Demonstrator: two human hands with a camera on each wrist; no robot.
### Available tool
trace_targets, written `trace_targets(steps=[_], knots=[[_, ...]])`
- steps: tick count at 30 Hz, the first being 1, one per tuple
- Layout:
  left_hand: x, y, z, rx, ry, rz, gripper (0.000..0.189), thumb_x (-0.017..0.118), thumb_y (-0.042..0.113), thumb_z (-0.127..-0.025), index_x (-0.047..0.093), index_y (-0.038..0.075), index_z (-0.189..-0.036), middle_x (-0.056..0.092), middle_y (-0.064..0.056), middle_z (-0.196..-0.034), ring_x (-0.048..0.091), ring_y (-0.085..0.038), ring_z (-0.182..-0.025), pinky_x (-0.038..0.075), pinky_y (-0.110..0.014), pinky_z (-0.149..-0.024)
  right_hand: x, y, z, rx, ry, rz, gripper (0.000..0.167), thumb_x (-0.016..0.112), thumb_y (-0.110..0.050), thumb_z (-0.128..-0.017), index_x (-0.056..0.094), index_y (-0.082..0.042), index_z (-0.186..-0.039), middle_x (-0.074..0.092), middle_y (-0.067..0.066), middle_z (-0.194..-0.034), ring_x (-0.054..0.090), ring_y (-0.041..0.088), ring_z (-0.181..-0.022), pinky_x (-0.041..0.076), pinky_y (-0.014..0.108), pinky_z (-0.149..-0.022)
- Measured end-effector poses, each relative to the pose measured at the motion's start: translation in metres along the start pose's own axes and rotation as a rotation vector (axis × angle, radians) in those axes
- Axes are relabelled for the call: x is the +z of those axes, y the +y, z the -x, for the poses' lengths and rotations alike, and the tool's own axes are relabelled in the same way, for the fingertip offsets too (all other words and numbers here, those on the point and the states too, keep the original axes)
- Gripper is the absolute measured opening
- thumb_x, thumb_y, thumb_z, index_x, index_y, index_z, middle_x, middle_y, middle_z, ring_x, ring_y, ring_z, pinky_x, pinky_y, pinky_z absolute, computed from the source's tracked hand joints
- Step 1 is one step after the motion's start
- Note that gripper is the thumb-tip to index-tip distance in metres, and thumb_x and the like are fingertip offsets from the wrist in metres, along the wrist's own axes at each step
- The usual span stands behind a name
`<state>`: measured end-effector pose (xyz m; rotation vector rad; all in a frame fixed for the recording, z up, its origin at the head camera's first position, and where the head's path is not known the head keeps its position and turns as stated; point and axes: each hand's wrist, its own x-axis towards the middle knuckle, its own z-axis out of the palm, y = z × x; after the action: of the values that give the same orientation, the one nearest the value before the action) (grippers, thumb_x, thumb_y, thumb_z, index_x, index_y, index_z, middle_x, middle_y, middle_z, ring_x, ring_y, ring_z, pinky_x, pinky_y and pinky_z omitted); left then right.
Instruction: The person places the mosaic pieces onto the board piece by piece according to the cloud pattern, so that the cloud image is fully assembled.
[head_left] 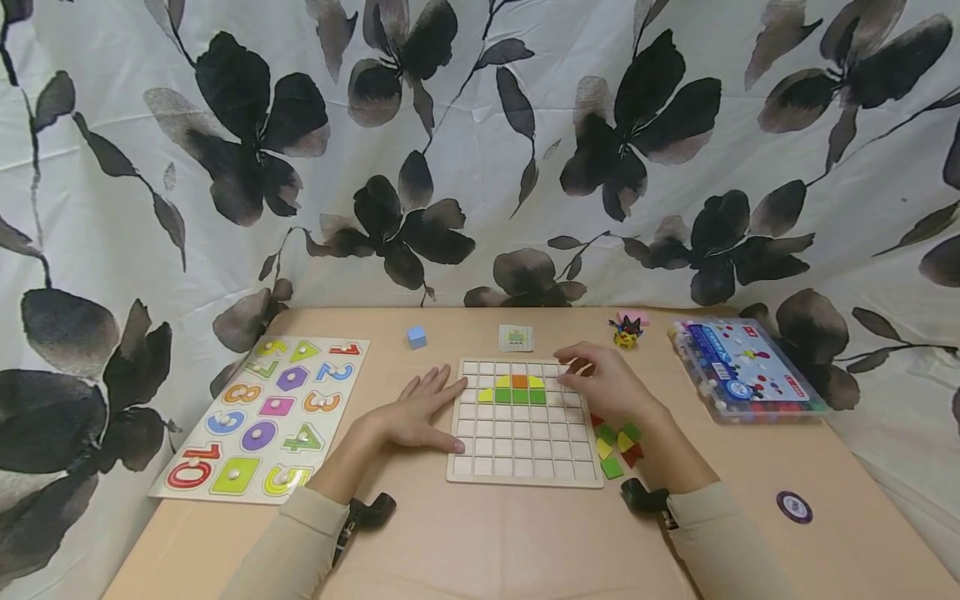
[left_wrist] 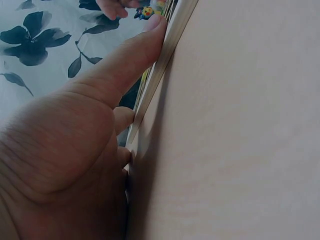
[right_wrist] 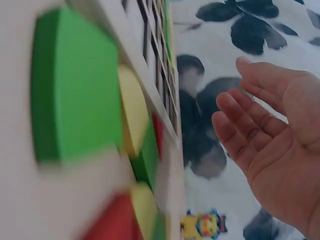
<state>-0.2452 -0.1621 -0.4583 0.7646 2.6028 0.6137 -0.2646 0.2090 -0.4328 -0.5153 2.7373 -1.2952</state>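
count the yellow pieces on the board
3: one yellow piece left of the green row, another left of the orange piece, another right of it. The right hand covers some board, possibly hiding more.

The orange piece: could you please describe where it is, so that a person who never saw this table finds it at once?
On the tan table, look for the wooden grid board. Towards its far edge, coloured pieces lie in two rows. The orange piece sits in the farther row between two yellow pieces, just beyond the green pieces, the only orange one on the board.
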Motion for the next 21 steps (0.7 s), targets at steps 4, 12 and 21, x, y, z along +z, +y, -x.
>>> trace_targets(steps=[4,12,21], knots=[[0.001,-0.001,0.000,0.000,0.004,0.006,0.113,0.077,0.067,-0.082,0.020,0.023,-0.168,-0.004,-0.016,-0.176,-0.008,-0.036,-0.163,-0.004,-0.058,-0.131,-0.020,0.006,0.005,-0.009,0.036,-0.007,0.034,0.074,-0.017,-0.097,0.071,-0.014,-0.131,0.069,0.015,-0.129,0.063,0.024,-0.106,0.053,0.039,-0.096],[0.000,0.000,0.000,-0.003,0.003,0.004,0.113,0.076,0.068,-0.082,0.019,0.023,-0.168,-0.005,-0.016,-0.176,-0.009,-0.036,-0.163,-0.004,-0.058,-0.131,-0.052,0.020,0.013,0.020,0.033,0.053,0.032,0.076,-0.023,-0.097,0.073,-0.014,-0.127,0.072,0.014,-0.117,0.061,0.026,-0.098,0.054,0.031,-0.082],[0.000,0.001,0.000,0.001,-0.002,0.009,0.114,0.077,0.067,-0.082,0.018,0.022,-0.169,-0.005,-0.017,-0.176,-0.009,-0.036,-0.163,-0.006,-0.058,-0.130,-0.069,0.033,0.020,0.029,-0.067,0.045,0.030,0.073,-0.007,-0.096,0.072,0.000,-0.125,0.072,0.018,-0.111,0.057,0.027,-0.095,0.052,0.023,-0.076]])
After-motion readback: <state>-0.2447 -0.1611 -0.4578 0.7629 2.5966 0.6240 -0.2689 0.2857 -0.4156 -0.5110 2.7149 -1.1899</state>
